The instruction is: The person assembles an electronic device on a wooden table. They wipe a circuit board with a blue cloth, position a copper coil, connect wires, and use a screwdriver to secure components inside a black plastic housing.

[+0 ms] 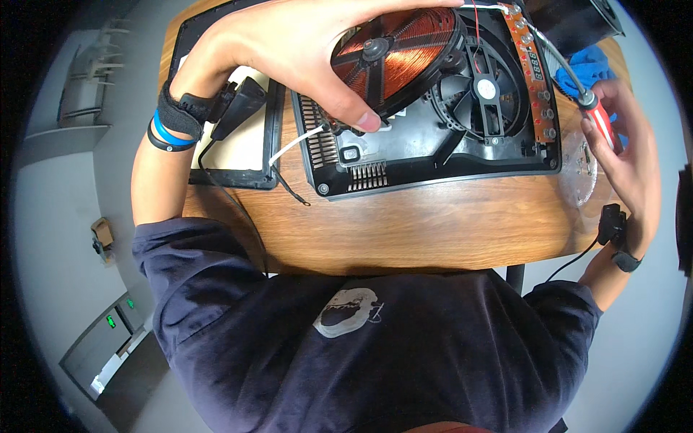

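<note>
My left hand [289,47] is closed on the rim of a round copper coil [415,68] with a black spoked frame. The coil is tilted above the open black housing [411,162] of an induction cooker, and the hand's far fingers are partly hidden behind it. In the housing, a black cooling fan [462,97] sits to the right of the coil. An orange circuit board [537,90] runs along the right side. My right hand [634,148] grips a screwdriver [598,119] by its red and white handle, its shaft slanting up toward the board's far end.
A black-framed panel [242,155] lies left of the housing, with a white lead [297,144] and a black lead [292,189] by it. At the right are a blue cloth [581,72], a clear dish [580,177] and a black container [577,22] on the wooden table [390,231].
</note>
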A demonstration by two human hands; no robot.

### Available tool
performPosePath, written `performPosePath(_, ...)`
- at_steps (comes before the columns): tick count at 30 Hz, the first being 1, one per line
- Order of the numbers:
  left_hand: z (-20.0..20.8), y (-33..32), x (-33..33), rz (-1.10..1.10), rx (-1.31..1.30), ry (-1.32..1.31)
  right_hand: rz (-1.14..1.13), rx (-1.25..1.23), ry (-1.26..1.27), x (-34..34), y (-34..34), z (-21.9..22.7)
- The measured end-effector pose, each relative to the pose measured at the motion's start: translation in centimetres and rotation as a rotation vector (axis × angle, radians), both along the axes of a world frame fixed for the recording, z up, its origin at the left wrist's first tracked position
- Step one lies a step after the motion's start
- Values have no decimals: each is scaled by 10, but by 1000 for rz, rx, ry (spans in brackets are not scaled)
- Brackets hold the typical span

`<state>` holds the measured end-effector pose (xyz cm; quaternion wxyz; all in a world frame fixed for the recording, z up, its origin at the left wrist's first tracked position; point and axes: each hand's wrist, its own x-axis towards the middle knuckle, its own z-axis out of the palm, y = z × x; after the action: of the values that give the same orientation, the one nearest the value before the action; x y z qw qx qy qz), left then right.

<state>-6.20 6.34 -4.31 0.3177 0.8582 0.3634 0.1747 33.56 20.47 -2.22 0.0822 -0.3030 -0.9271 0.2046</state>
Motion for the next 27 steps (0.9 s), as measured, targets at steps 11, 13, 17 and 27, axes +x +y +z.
performPosePath(11, -24, 1, -20, -4, -1, -149, 247, -24, -85, -18, -16, -10)
performPosePath(13, -29, 0, -24, -2, 0, -152, 323, -9, -71, -27, -17, -19)
performPosePath(17, -27, 0, -27, -5, 57, -153, 369, 29, -122, -37, -15, -22)
performPosePath(27, -38, -40, -32, 108, 211, -190, 437, 104, -90, -60, 5, -27)
